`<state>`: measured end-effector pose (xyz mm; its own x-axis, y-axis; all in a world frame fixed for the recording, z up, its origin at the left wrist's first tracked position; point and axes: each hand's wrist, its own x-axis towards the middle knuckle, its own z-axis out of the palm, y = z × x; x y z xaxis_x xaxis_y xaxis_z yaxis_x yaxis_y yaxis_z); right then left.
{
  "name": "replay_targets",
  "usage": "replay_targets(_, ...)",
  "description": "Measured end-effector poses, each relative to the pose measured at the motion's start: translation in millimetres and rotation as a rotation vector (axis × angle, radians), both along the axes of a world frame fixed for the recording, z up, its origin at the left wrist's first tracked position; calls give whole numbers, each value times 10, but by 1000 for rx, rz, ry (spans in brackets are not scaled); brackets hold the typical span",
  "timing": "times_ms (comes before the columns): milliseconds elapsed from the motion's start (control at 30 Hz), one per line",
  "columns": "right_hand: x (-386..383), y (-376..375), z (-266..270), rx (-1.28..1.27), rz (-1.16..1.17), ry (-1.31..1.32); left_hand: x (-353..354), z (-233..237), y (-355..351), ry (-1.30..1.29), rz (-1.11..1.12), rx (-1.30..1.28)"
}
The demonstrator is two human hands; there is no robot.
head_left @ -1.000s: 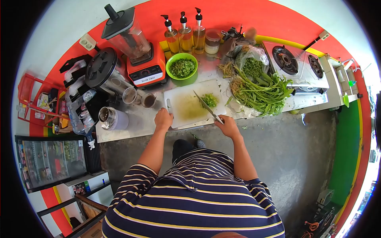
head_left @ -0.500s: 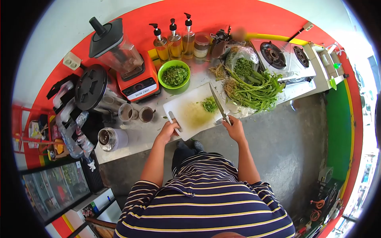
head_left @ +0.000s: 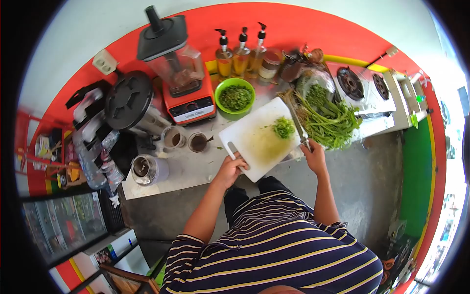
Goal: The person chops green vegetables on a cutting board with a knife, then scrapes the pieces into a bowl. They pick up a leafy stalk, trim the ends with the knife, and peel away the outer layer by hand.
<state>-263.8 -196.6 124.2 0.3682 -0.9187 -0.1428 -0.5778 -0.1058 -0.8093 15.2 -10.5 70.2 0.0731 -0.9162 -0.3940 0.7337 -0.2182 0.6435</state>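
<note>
My left hand (head_left: 232,170) grips the near left edge of a white cutting board (head_left: 245,130), thumb on top beside its handle slot. On the board lies a small heap of chopped green herbs (head_left: 283,128), with a wet greenish stain below it. In my right hand (head_left: 314,152) is a knife (head_left: 297,122), its blade pointing away from me along the board's right edge. Just beyond the board stands a lime green bowl (head_left: 221,104) of chopped herbs. A pile of long-stemmed leafy greens (head_left: 338,122) lies right of the knife.
A red blender (head_left: 188,100) and several pump bottles (head_left: 240,59) stand behind the board. To the left are two glasses (head_left: 198,142), a metal-topped container (head_left: 147,169) and a black-lidded container (head_left: 128,100). A gas stove (head_left: 364,88) sits at the back right.
The view has shifted, so the counter items appear further right. The board looks slightly larger, and its near corner has come closer to me. Both hands keep their holds.
</note>
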Motion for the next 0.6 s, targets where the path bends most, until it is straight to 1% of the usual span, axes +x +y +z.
replay_targets(67, 78, -221, -80, -76, -27, -41, -50, 99, -79, 23, 25, -58)
replay_targets(167, 277, -493, 27, -106, 22, -105, -160, 338, -172, 2, 110, -112)
replay_targets(233, 383, -734, 9, -122, 83, -141, -227, 453, -229, -27, 164, -109)
replay_targets(300, 480, -927, 93, -148, 171, -98, -325, 569, -289, 12, 265, -85)
replay_targets(333, 574, -927, 282, -75, 204, -135, -382, 585, -321, 5, 293, -82)
replay_targets(367, 642, -1008, 270, -68, 228, -142, -438, 598, -354, 16, 351, -73)
replay_targets(500, 825, -1390, 140, -116, 369, -146, -653, 726, -475, 20, 532, -45)
replay_targets(567, 955, -1468, 192, -231, 474, -162, -733, 818, -520, 15, 594, -16)
replay_targets(600, 1011, -1541, 175, -251, 536, -111, -779, 845, -528, 21, 621, 14)
